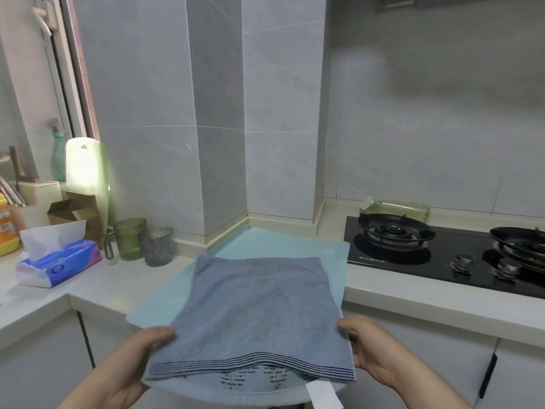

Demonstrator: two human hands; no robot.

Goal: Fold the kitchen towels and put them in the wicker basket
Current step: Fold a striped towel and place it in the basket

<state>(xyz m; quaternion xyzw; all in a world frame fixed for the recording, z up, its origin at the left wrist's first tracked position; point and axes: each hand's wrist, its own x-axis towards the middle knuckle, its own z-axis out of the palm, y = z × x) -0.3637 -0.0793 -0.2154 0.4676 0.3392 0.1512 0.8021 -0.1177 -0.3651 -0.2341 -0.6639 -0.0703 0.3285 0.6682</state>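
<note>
A grey-blue kitchen towel (256,305), folded over once, lies half on the counter and half over its front edge, with dark stripes along its near hem and a white label at the near right corner. My left hand (138,358) grips its left edge, thumb on top. My right hand (371,346) grips its right edge the same way. A pale turquoise towel or mat (295,246) lies flat beneath it on the counter. No wicker basket is in view.
A black gas hob (442,252) fills the counter at the right, with a green bottle (398,209) lying behind it. At the left stand two glass mugs (141,242), a tissue pack (59,264), a cardboard box and a cutting board (85,166).
</note>
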